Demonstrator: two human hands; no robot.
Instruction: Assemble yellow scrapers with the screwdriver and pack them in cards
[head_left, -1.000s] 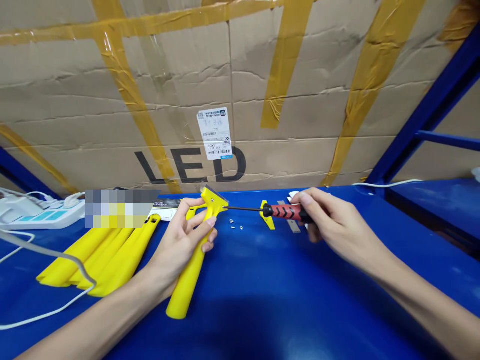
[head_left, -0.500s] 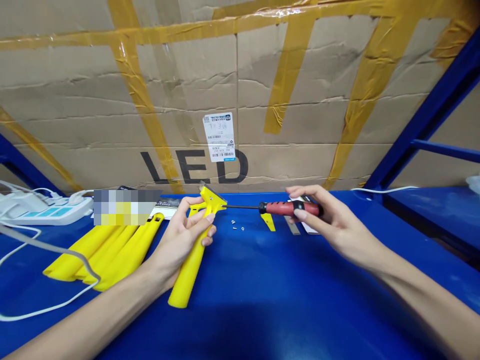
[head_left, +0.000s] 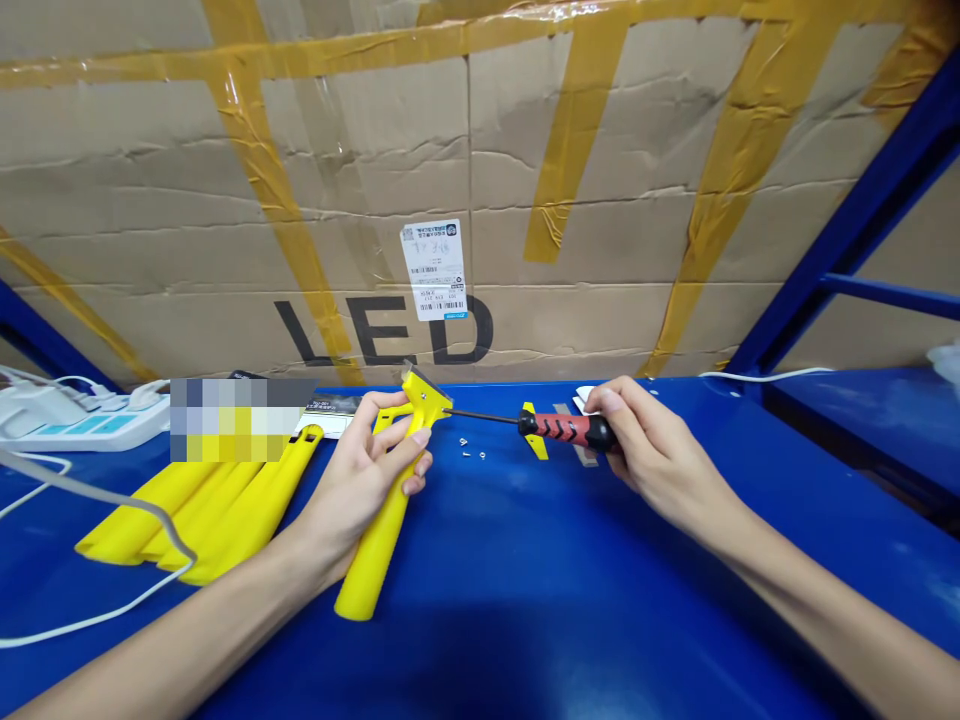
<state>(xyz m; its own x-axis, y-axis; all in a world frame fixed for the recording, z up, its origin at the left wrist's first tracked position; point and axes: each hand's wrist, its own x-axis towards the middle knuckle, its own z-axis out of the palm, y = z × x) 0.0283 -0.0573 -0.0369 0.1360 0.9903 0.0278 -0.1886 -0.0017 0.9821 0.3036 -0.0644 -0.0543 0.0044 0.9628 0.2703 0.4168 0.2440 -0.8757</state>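
I have the right hand [head_left: 656, 440] grasping a red-and-black screwdriver [head_left: 566, 430] by the back end of its handle, while the left hand [head_left: 367, 470] is wrapped round the neck of a yellow scraper [head_left: 377, 550]. The scraper is between the two arms, head away from me, and the driver's shaft reaches its right edge – whether the tip is seated in a screw, I can't tell.

My worry is a slip: pressing off-line could skate the tip across the head, towards the left fingers. A loose left grip could let the scraper twist. A dropped arm might scatter the small screws [head_left: 466, 455] lying just below the shaft on the blue tabletop [head_left: 562, 580].

The right forearm comes in from the lower right, thumb on top of the handle; the left mirrors it, thumb against the neck.

Beyond the driver lie a yellow plastic piece [head_left: 538, 449] and a metal strip [head_left: 588, 458] – more yellow handles [head_left: 244, 530] sit off left.
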